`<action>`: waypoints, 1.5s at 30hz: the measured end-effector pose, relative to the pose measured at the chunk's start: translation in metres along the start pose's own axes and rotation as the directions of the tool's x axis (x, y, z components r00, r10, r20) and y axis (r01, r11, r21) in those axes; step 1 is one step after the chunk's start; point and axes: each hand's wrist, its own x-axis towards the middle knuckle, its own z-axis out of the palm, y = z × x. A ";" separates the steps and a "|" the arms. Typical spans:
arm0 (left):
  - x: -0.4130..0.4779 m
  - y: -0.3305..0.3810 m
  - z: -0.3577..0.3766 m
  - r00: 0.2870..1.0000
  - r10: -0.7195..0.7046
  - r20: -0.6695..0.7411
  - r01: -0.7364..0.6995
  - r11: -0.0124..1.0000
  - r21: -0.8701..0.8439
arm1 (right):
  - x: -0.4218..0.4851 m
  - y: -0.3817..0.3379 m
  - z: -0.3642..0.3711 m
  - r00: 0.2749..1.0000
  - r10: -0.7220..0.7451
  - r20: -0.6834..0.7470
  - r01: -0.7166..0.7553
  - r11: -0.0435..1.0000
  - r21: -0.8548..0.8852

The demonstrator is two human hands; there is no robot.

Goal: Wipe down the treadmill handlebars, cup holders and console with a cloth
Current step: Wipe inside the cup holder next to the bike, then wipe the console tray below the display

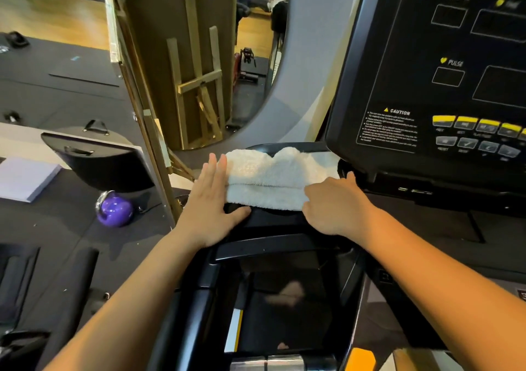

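- Pressing a folded white cloth [273, 177] onto the black tray [273, 220] just left of the treadmill console [427, 86], two bare hands work it from either end.
- The left hand [210, 200] lies flat at the cloth's left end. Its fingers are straight and close together, and its thumb rests on the black plastic below.
- The right hand [336, 202] covers the cloth's right end. Its fingers are curled down into the towelling, and its thumb is lifted toward the console's lower edge.
- Doing this step well probably means pressing with the flat palm and dragging the cloth across the whole tray. It should also go down into any cup recess, which the cloth hides here.
- Refolding to a clean face before wiping the console seems sensible. A light touch there should avoid pressing the buttons [466, 123] by accident.
- Readable writing on the console: "INCLINE" at the top, "PULSE" beside a yellow heart, and "CAUTION" beside a yellow triangle.
- The small print under "CAUTION" and the button labels are too small to read. No brand name is visible.
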 end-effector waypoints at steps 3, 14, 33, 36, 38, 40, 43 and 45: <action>0.001 0.001 0.001 1.000 -0.002 -0.026 0.001 0.999 -0.041 | -0.007 0.001 0.007 0.997 -0.036 -0.066 0.037 0.999 0.009; 0.008 0.020 -0.043 0.950 0.126 -0.285 -0.155 0.984 -0.082 | -0.001 0.020 -0.063 0.776 0.193 -0.600 0.217 0.812 0.542; 0.010 0.068 -0.112 0.953 -0.304 -0.017 0.180 0.608 -0.774 | -0.009 -0.044 -0.064 0.569 0.132 -0.812 0.468 0.760 0.451; 0.006 0.077 -0.100 0.963 -0.266 -0.048 0.119 0.577 -0.808 | -0.018 -0.078 -0.023 0.654 -0.184 -0.733 0.642 0.647 0.410; 0.002 0.074 -0.093 0.953 -0.270 -0.137 0.097 0.703 -0.705 | -0.019 -0.084 -0.011 0.713 -0.324 -0.622 0.668 0.585 0.460; -0.003 0.069 -0.093 0.946 -0.279 -0.166 0.089 0.715 -0.693 | -0.022 -0.078 -0.012 0.726 -0.293 -0.622 0.669 0.511 0.540; -0.009 0.058 -0.095 0.961 -0.257 -0.097 0.063 0.550 -0.833 | -0.018 -0.055 -0.028 0.684 0.112 -0.721 0.641 0.381 0.667; -0.012 0.054 -0.096 0.973 -0.227 -0.037 0.057 0.392 -0.918 | -0.010 -0.035 -0.045 0.761 0.311 -0.569 0.508 0.259 0.821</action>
